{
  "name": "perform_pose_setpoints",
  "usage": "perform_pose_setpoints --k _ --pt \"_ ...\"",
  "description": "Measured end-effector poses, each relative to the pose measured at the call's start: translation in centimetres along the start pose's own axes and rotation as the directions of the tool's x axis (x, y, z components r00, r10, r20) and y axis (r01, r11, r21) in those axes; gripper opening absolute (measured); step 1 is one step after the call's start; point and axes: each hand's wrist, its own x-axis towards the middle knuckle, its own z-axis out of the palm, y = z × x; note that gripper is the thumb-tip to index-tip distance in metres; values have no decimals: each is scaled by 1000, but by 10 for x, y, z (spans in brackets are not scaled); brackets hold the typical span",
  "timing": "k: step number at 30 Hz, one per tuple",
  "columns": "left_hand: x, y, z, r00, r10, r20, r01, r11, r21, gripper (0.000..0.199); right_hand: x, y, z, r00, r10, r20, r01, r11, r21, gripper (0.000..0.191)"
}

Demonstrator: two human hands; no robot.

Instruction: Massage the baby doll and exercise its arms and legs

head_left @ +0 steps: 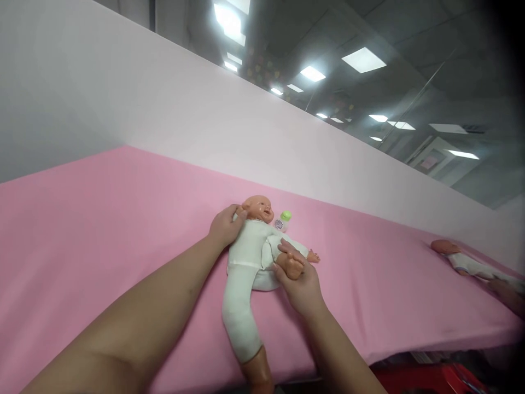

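Observation:
A baby doll (246, 257) in a white suit lies on its back on the pink-covered table (172, 219), its head turned to the right. My left hand (226, 224) is closed at the doll's shoulder, beside its head; the doll's arm on that side is mostly hidden. With my right hand (301, 284) I grip the bent leg near its bare foot (294, 266). The other leg stretches down toward the table's near edge. Close by the doll's head is a small bottle (283, 221) with a green cap.
Another doll (463, 264) lies at the far right, with part of another person's hand or arm (506, 293) by it. Along the back runs a white wall (197, 120) with glass above. Something red (426, 378) shows below the table's edge at lower right.

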Motion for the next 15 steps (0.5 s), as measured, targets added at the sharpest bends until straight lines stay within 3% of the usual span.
perform_pose_setpoints --k 3,7,10,15 --pt "4 -9 -2 980 -175 -93 167 982 -84 50 -30 0 -10 997 -66 -42 62 994 -95 47" --pt "11 -20 -4 913 -373 -162 342 920 -193 67 -76 0 -26 984 -173 -37 159 956 -247 47" --pt "14 -25 -5 881 -440 -175 391 884 -257 75 -101 0 -39 976 -214 27 211 924 -320 47" --pt "14 -26 -6 868 -474 -144 414 854 -316 76 -123 -4 -53 977 -174 120 205 917 -342 49"
